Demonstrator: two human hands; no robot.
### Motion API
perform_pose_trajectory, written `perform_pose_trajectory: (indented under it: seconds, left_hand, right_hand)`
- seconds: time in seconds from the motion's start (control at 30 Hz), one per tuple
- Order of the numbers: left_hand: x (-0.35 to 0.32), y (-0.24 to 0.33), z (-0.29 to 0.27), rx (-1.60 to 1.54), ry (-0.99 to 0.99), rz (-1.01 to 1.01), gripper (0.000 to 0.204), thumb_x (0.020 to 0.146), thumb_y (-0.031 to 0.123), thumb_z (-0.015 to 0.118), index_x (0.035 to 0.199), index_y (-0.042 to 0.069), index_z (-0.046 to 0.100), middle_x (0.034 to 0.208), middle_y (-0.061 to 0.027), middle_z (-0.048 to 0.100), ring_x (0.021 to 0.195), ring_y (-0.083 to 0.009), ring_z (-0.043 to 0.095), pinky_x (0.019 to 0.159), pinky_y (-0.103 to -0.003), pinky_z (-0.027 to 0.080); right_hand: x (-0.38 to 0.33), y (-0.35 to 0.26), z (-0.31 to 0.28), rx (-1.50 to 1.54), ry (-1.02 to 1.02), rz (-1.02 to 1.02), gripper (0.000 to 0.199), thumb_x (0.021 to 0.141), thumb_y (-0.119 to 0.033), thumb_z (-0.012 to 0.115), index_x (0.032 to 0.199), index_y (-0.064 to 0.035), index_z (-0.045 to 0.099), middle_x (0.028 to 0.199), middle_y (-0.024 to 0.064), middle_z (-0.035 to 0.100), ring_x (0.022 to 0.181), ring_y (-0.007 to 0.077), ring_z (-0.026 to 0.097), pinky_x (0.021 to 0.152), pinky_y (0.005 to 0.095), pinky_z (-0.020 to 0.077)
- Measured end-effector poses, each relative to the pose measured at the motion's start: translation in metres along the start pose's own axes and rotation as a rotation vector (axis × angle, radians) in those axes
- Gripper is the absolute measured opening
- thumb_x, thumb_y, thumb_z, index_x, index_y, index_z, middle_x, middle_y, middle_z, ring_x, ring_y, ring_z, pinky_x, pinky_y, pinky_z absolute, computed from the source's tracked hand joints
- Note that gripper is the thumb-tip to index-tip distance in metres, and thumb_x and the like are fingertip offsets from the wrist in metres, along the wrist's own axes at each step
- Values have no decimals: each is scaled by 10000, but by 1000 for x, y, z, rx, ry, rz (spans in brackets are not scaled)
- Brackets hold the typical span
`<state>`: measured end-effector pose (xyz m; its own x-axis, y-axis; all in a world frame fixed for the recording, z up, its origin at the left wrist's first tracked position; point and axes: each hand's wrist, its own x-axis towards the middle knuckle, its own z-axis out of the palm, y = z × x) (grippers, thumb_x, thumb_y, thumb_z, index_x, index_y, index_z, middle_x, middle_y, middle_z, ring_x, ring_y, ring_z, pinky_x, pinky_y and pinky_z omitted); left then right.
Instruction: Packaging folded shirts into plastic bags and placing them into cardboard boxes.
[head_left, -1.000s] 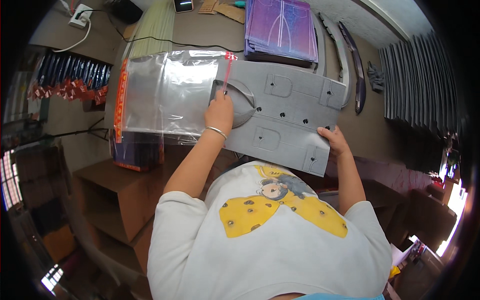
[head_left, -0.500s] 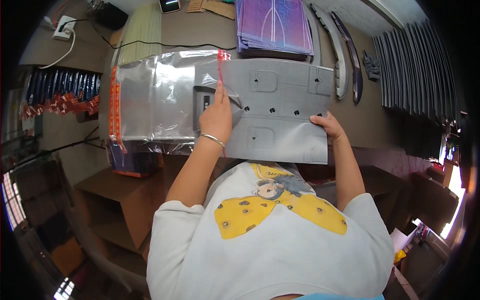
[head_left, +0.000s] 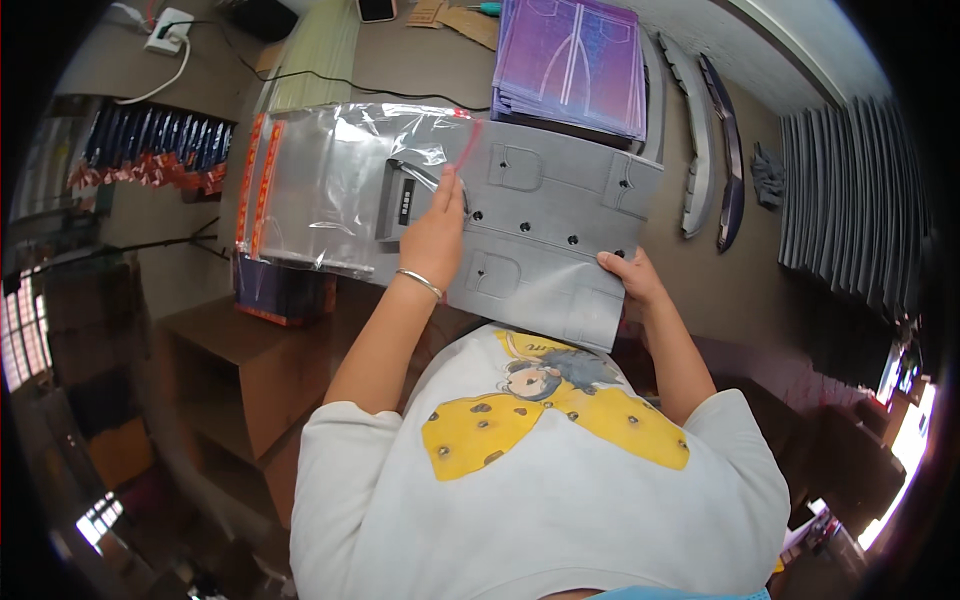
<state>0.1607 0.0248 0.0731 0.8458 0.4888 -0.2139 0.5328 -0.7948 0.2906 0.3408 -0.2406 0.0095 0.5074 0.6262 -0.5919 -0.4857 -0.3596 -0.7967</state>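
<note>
A flat grey shirt-shaped piece (head_left: 545,200) with a collar, pocket shapes and a row of dark buttons lies partly inside a clear plastic bag (head_left: 320,190). Its collar end is in the bag; the rest sticks out to the right, tilted down. A pinkish-red strip runs along the bag's mouth. Over the collar, at that mouth, lies my left hand (head_left: 433,238), fingers stretched out; its thumb is hard to see. My right hand (head_left: 635,275) grips the piece's right end, thumb on top and the other fingers hidden beneath.
Behind the bag is a stack of purple jeans-printed sheets (head_left: 570,60). Dark curved strips (head_left: 722,150) and a row of grey folded pieces (head_left: 850,200) stand on the right. A cable (head_left: 370,92) crosses the table from a white socket (head_left: 170,32). Packed blue-and-orange bundles (head_left: 155,145) are at left.
The grey piece has slid further left into the bag, and its right end has tilted down toward me. My right hand has moved left with it. The whole view has shifted slightly.
</note>
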Motion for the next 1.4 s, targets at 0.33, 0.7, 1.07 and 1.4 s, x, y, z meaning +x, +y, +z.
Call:
perform_pose_trajectory:
  seconds: [0.33, 0.7, 1.07, 1.4]
  left_hand:
    - [3, 27, -1, -141, -133, 46, 721, 703, -50, 487, 1396, 3, 296, 1524, -79, 199, 1025, -348, 577, 775, -430, 507]
    - [-11, 87, -10, -510, 20, 488, 725, 713, -35, 480, 1410, -6, 282, 1518, -117, 200, 1164, -351, 493, 866, -399, 483]
    - [-82, 94, -132, -353, 477, 690, 374, 710, 1, 721, 1059, -75, 611, 983, -180, 666, 641, -234, 653, 578, -275, 528]
    - [-13, -3, 13, -89, 161, -266, 603, 719, 199, 713, 1261, 53, 492, 1160, -150, 583, 1050, -351, 548, 859, -437, 458]
  right_hand:
    - [-1, 5, 7, 106, -53, -26, 404, 810, -145, 686, 1152, 3, 529, 1034, 88, 617, 900, 180, 618, 789, 331, 520]
    - [76, 66, 113, 453, -281, -280, 248, 766, -49, 629, 1002, -124, 629, 1044, 164, 518, 1023, 286, 576, 803, 395, 517]
    - [41, -119, 175, -459, -421, -1219, 161, 801, -154, 636, 934, -66, 609, 974, 68, 625, 845, 224, 602, 708, 332, 487]
    - [115, -101, 132, -1055, -475, -1325, 204, 734, -195, 697, 917, -115, 657, 980, 41, 637, 979, 259, 590, 876, 425, 444]
